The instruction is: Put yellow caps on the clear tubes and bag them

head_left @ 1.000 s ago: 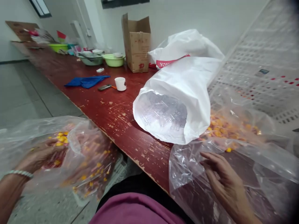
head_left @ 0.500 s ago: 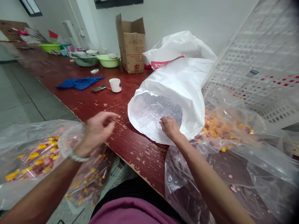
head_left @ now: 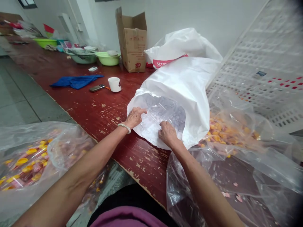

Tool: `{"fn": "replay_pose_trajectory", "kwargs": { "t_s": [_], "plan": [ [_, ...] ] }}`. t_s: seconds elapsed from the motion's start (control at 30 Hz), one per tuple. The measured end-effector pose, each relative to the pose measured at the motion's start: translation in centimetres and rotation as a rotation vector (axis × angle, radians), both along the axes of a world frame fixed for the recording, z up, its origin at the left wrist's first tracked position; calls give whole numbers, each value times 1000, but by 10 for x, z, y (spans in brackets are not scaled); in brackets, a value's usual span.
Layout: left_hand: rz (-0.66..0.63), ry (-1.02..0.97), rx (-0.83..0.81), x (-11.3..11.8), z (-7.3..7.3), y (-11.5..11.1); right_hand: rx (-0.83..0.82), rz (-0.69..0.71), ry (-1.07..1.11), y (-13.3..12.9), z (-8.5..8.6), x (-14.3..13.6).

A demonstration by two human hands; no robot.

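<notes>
A large white sack point(head_left: 175, 78) lies on its side on the red table, its mouth facing me. Inside the mouth are many clear plastic pieces point(head_left: 163, 107), some with round rims, like small see-through tubes or containers. My left hand point(head_left: 134, 117), with a pale bead bracelet at the wrist, reaches over the left edge of the mouth with its index finger stretched toward the pieces. At the lower part of the opening is my right hand point(head_left: 167, 134), fingers curled inward over the pieces. Whatever its fingertips hold is too small or hidden to make out.
Clear bags of yellow-capped pink pieces stand at the left point(head_left: 28, 164) and right point(head_left: 220, 129). A white perforated crate point(head_left: 258, 72) leans at the right. Along the table are a white cup point(head_left: 115, 84), a phone point(head_left: 97, 88), a blue cloth point(head_left: 77, 82), a cardboard box point(head_left: 134, 47) and green basins point(head_left: 107, 59).
My left hand has moved right and forward, from above the table's front edge to the sack's mouth. The right hand stays in the opening, its fingers shifted slightly left and more curled.
</notes>
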State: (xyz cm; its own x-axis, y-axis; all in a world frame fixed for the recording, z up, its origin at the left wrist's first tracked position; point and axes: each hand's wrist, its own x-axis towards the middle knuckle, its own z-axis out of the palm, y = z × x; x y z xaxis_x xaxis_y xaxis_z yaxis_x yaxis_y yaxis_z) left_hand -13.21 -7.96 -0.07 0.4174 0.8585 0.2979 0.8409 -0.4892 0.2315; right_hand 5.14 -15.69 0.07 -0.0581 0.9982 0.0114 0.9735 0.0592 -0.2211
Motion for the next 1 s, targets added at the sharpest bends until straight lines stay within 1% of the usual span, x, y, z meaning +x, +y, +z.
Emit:
{"fn": "replay_pose_trajectory", "kwargs": {
  "t_s": [0.07, 0.13, 0.23, 0.3, 0.43, 0.53, 0.6, 0.67, 0.73, 0.77, 0.87, 0.93, 1.0],
  "plan": [
    [-109, 70, 2, -9, -1, 3, 21, 8, 50, -1, -2, 2],
    [-231, 177, 4, -14, -1, 8, 54, 2, 178, 0, -5, 4],
    [-350, 309, 16, -14, 1, 18, 90, -7, 447, 1, -11, 9],
    [-411, 366, 46, -10, 5, 24, 83, -1, 583, 0, -14, 14],
    [-520, 464, 127, -1, 12, 29, 4, -10, 823, -7, -14, 20],
    [-582, 489, 165, 0, 14, 30, -50, -53, 955, -14, -11, 24],
    [-580, 466, 148, -4, 14, 31, -80, -82, 1025, -19, -10, 29],
    [-550, 422, 111, -8, 14, 30, -118, -82, 1094, -23, -9, 34],
    [-553, 383, 81, -9, 11, 26, -130, -48, 1112, -25, -10, 38],
    [-578, 370, 74, -7, 10, 23, -115, -28, 1086, -25, -10, 39],
    [-654, 354, 103, 6, 2, 15, 8, -7, 888, -26, -13, 39],
    [-649, 363, 151, 17, -4, 12, 78, -9, 735, -25, -14, 38],
    [-611, 387, 189, 27, -8, 13, 100, -1, 618, -25, -14, 37]
  ]
}}
